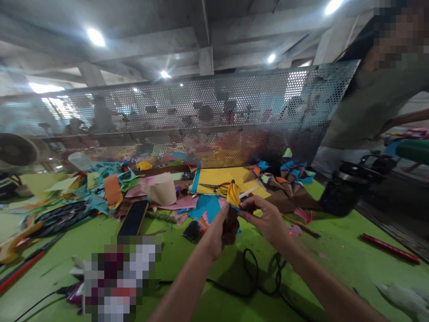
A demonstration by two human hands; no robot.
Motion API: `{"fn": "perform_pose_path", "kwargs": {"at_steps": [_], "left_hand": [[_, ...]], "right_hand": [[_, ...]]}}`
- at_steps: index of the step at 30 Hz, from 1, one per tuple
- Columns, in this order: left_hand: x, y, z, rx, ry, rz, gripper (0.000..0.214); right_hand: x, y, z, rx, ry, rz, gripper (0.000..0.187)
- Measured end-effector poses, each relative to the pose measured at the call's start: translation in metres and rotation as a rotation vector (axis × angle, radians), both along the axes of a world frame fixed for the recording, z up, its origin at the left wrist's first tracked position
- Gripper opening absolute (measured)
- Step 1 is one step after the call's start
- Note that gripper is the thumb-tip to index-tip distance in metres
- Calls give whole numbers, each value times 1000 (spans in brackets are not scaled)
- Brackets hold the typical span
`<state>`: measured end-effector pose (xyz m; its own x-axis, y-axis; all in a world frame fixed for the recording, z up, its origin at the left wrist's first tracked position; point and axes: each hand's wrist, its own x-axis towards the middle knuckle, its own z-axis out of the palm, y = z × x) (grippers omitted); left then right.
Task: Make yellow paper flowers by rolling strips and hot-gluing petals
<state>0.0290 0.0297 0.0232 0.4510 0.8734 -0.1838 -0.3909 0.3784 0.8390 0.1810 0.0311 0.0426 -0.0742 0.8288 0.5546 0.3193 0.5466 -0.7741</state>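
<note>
My left hand (219,230) and my right hand (264,219) meet above the green table (335,250), both pinched on a small folded yellow paper piece (233,194) that stands up between the fingertips. A dark lump sits under my left fingers; I cannot make out what it is. Behind the piece lie a yellow sheet (223,176) with scissors (211,185) on it and blue paper scraps (206,205).
A black phone (133,218) lies left of my hands beside a beige paper cup (162,190). Coloured paper cones (288,174) and scraps crowd the back by a perforated metal screen (187,120). A black cable (254,277) loops below. A person (368,103) stands at right.
</note>
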Motion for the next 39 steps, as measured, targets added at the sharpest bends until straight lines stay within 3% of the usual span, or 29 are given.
{"fn": "perform_pose_path", "kwargs": {"at_steps": [21,26,31,39], "left_hand": [[0,-1,-1,-42,42,116,55],[0,0,1,-32,5,96,56],[0,0,-2,-27,37,86,60],[-2,1,-1,36,40,-36,60]], "right_hand": [[0,-3,2,-70,33,20,17],[-1,-3,1,-40,8,11,16],[0,-1,-3,86,-73,-16,10],[1,-1,0,112,-80,1,9]]}}
